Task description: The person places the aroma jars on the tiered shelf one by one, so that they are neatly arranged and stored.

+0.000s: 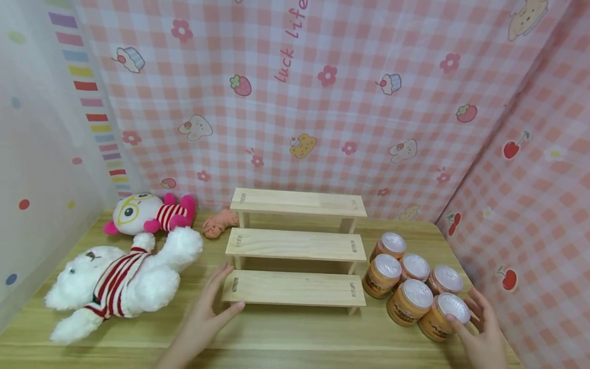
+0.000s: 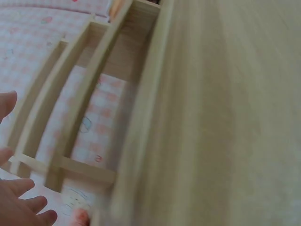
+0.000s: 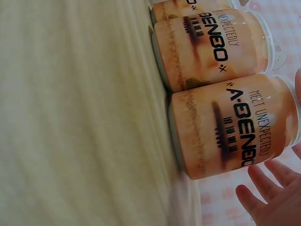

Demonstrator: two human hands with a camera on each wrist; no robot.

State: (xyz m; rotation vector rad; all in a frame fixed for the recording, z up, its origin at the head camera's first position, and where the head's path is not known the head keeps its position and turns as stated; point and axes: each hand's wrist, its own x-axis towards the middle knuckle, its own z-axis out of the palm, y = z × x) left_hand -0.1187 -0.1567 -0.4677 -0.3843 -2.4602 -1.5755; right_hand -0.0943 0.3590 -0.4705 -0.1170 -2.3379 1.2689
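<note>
A three-step wooden shelf (image 1: 295,288) stands in the middle of the table. My left hand (image 1: 209,312) is at the left end of its lowest step, thumb and fingers spread; the left wrist view shows the extended fingers (image 2: 35,205) beside the shelf's frame (image 2: 82,101). Several orange cans with clear lids stand grouped to the right of the shelf. My right hand (image 1: 484,328) is at the nearest right can (image 1: 438,323), thumb by its lid and fingers spread along its far side. In the right wrist view those fingers (image 3: 268,188) are straight beside the can's printed wall (image 3: 225,129).
A white plush bear (image 1: 124,282) in a striped top lies at the left. Behind it are a pink-and-white plush toy (image 1: 152,212) and a bundle of peach yarn (image 1: 220,223). Checked cloth (image 1: 276,102) hangs behind the table (image 1: 295,338) and along its right side.
</note>
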